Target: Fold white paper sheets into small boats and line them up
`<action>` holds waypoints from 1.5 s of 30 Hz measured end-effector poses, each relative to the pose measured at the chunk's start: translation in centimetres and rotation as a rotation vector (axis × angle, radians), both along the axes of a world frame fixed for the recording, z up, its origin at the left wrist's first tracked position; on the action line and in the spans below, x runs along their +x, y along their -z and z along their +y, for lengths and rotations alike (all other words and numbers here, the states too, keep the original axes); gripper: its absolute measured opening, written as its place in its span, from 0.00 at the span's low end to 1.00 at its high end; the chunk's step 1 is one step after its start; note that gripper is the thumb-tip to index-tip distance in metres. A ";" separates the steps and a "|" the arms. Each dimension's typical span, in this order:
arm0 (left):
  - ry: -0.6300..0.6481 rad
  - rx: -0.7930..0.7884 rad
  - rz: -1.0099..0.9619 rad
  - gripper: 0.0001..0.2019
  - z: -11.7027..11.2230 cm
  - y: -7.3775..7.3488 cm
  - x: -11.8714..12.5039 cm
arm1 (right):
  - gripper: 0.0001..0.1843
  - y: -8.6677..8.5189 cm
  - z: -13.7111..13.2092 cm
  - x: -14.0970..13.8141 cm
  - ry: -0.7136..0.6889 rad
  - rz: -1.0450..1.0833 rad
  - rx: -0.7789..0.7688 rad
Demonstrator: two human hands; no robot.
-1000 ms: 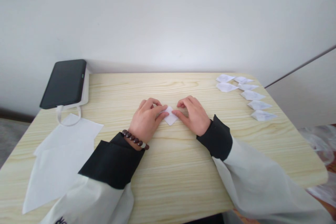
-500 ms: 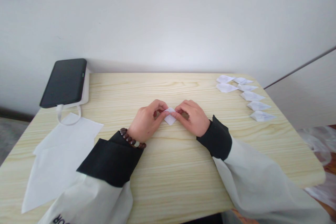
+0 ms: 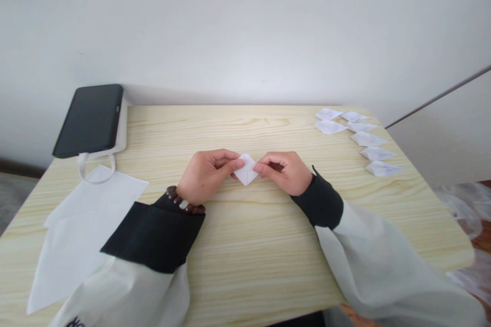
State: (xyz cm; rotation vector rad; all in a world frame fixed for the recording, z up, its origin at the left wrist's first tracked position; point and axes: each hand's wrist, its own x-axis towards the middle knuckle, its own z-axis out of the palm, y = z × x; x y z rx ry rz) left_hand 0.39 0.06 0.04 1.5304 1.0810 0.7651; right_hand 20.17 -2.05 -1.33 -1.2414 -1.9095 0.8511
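Note:
A small folded paper (image 3: 246, 169), white and diamond-shaped with crease lines, is held between my two hands over the middle of the table. My left hand (image 3: 209, 173), with a dark bead bracelet at its wrist, pinches the paper's left corner between thumb and fingers. On the opposite corner, my right hand (image 3: 283, 169) grips it in the same way. The paper's lower point faces me. Fingers behind the paper are partly hidden.
Several folded paper pieces (image 3: 368, 139) lie at the table's back right. Loose white sheets (image 3: 72, 245) rest at the left, partly under my sleeve. A black-screened device (image 3: 90, 120) on a white box (image 3: 121, 130) with a white loop (image 3: 97, 181) stands behind them. A wall borders the wooden table (image 3: 261, 255).
My hands have moved slightly apart, and more of the folded paper shows between them. Both hands still pinch its side corners.

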 end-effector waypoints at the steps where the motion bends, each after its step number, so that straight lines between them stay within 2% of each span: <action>1: 0.000 -0.008 0.004 0.15 0.0 -0.1 0.0 | 0.15 0.0 0.0 0.0 -0.002 0.019 -0.001; 6: -0.013 -0.017 0.053 0.16 0.2 -0.4 0.0 | 0.15 0.0 0.0 -0.1 0.035 0.076 0.005; 12: -0.019 0.124 0.140 0.15 0.2 -0.5 -0.2 | 0.14 0.2 0.1 0.1 0.100 0.209 -0.115; 17: 0.057 -0.027 0.039 0.18 0.2 -0.5 -0.2 | 0.15 0.5 0.1 -0.1 0.097 0.336 -0.214; 22: 0.043 -0.168 -0.085 0.21 0.4 -0.5 -0.3 | 0.13 0.3 0.1 -0.2 0.090 0.349 -0.199; 26: 0.033 -0.207 -0.120 0.21 0.4 -0.4 -0.5 | 0.13 0.3 -0.1 -0.2 0.101 0.321 -0.125; 30: 0.024 -0.168 -0.122 0.16 0.6 -0.3 -0.8 | 0.11 0.5 -0.2 0.0 0.082 0.254 0.002; 33: 0.031 -0.172 -0.121 0.16 0.8 -0.1 -0.9 | 0.09 0.6 -0.1 0.1 0.062 0.241 0.038; 36: 0.037 -0.172 -0.112 0.20 0.8 0.0 -0.9 | 0.09 0.8 0.1 0.1 0.060 0.267 -0.001; 40: 0.051 -0.112 -0.041 0.19 0.6 0.2 -0.7 | 0.20 1.1 0.2 0.0 0.091 0.334 -0.117; 45: -0.008 0.080 0.154 0.11 0.2 0.0 -0.4 | 0.10 0.9 0.3 -0.3 0.099 0.247 -0.115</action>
